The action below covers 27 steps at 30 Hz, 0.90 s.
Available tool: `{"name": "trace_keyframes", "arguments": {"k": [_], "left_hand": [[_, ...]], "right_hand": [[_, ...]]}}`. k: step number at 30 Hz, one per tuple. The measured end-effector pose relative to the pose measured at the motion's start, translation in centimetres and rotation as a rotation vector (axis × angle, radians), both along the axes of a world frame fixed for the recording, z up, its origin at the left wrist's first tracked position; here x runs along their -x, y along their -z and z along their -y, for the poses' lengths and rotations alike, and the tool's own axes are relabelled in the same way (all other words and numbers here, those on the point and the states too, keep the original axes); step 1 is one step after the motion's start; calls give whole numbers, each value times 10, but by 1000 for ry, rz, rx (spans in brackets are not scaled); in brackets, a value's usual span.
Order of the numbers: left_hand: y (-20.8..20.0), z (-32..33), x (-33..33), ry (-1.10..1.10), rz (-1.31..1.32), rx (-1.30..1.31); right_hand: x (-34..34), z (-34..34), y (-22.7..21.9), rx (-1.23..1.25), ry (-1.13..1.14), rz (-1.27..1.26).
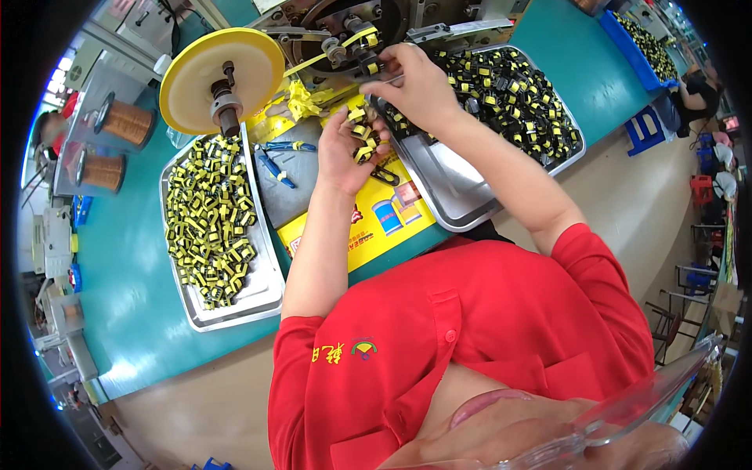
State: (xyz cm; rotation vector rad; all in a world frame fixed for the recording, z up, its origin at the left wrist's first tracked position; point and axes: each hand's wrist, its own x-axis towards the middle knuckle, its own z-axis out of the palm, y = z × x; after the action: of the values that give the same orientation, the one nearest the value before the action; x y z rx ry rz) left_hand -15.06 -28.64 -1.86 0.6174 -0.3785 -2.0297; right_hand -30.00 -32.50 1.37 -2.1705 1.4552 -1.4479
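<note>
The left hand sits just above the middle of the picture, palm turned up and fingers curled around a small cluster of black and yellow parts. The parts rest in the cupped palm and against the fingers, toward the hand's 1 o'clock side, so the hand is closed loosely on them rather than clenched.

The right hand is at 1 o'clock from the left hand, close to it but not touching. Its fingertips are pinched together at the hand's 9 o'clock edge, at the front of the winding machine. One part with a yellow band sits right at those fingertips; whether the fingers actually clamp it or only touch it cannot be told.

At 9 o'clock from the left hand lies a metal tray heaped with the same kind of parts. At 3 o'clock from the right hand a second metal tray holds more of them, piled toward its far end. A yellow disc stands at 10 o'clock, with a strip of yellow tape running from it to the machine. Blue-handled pliers lie between the two trays, just left of the left wrist. Two copper wire spools stand at the far left edge of the green table.
</note>
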Motion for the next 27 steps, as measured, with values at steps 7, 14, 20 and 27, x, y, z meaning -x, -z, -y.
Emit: {"name": "trace_keyframes", "arguments": {"k": [7,14,20,27], "left_hand": [[10,1,-5,-41,55,40],[15,5,-4,-88,63,65],[12,31,12,41,-35,75],[-11,47,35,28,-339,-43]], "right_hand": [[62,-45,14,163,61,-654],[74,-58,22,31,-10,-640],[98,-82,37,72,-123,-623],[97,-104,31,-105,-112,-477]]}}
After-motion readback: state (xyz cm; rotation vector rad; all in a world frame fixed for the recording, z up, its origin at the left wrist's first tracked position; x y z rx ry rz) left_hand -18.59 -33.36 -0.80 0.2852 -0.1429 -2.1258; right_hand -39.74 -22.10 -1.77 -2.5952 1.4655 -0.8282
